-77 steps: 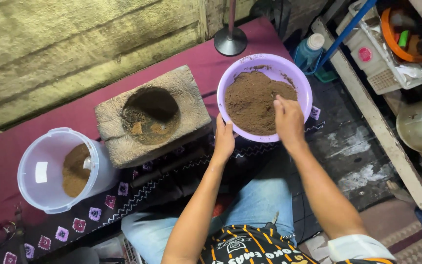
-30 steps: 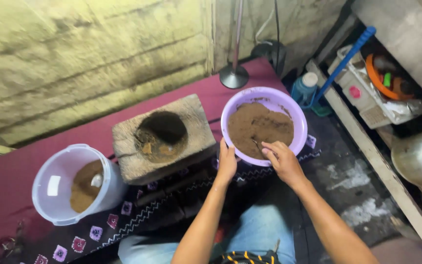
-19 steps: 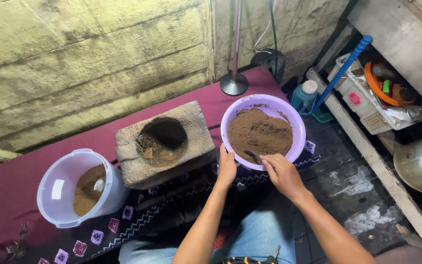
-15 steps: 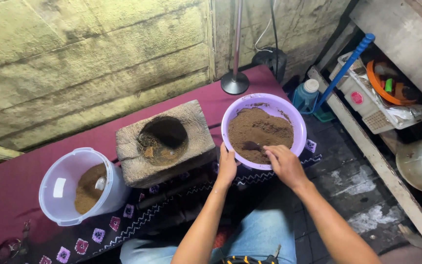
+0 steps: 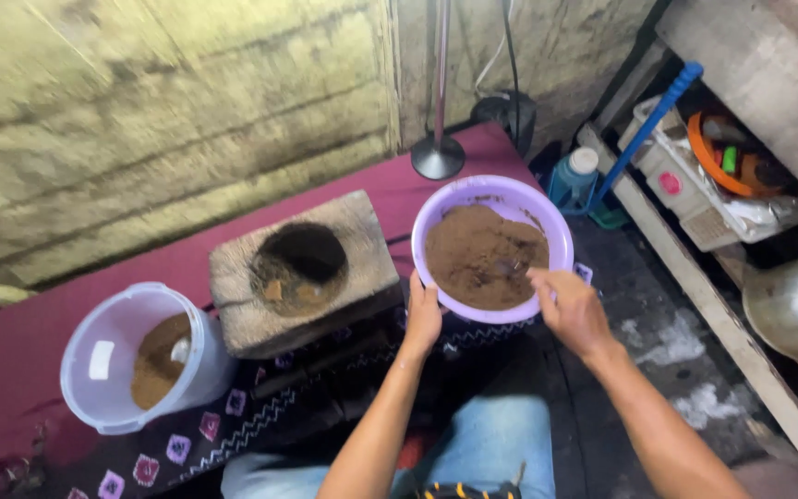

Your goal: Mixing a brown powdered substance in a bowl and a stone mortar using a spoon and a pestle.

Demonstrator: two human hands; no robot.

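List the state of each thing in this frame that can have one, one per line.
Purple basin: upright, filled with brown powder.
Stone mortar block: hollow holds a little brown residue.
Clear plastic tub: lid off, tilted, partly filled with brown powder.
Left hand: grips the basin's rim.
Right hand: over the near rim, fingers at the powder.
Blue bottle: upright, capped.

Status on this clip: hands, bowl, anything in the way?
Left hand on purple bowl rim. Right hand reaching into brown powder. Stone mortar alongside, nothing blocking.
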